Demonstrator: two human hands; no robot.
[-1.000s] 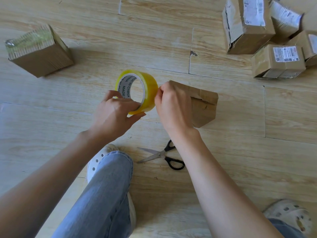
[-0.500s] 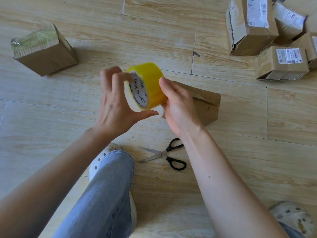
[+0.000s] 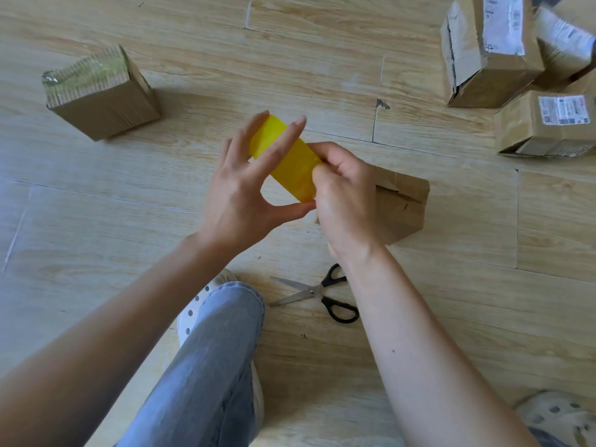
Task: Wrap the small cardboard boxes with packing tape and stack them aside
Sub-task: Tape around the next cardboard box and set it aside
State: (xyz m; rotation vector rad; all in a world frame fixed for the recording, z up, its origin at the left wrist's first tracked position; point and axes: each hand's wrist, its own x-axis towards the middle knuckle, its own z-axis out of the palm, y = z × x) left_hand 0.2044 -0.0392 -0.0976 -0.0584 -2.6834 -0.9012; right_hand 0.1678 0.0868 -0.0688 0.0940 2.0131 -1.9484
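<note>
In the head view, your left hand point(image 3: 238, 195) holds the roll of tape point(image 3: 285, 158) above the floor point(image 3: 129, 221), thumb under its near end and long fingers stretched across its far side. Your right hand point(image 3: 345, 195) is curled tight, fingertips bunched against the roll's near right edge, pinching or picking at it. Whether it has a loose end of tape, you cannot tell from here.

A second ago the roll showed you its open core and printed inner ring. Now you have turned it so the yellow outer band faces up, and your left fingers have shifted from wrapping the rim to bracing it. That reads as hunting for the tape's end; no strip is pulled free yet.

The box point(image 3: 403, 201) you are about to wrap has not moved. It lies on the floor just beyond your right hand, partly hidden by it, plain brown with no tape showing. The wrapped box point(image 3: 103, 98), shiny on top, sits well apart at the far left, and the pile of boxes point(image 3: 516, 91) with labels stays at the top right. The scissors point(image 3: 316, 293) lie beside your knee point(image 3: 209, 366), within reach of your right hand.

So the wrapping of this box has not begun. Once the end lifts, you will likely need to bring the roll down to the box.
</note>
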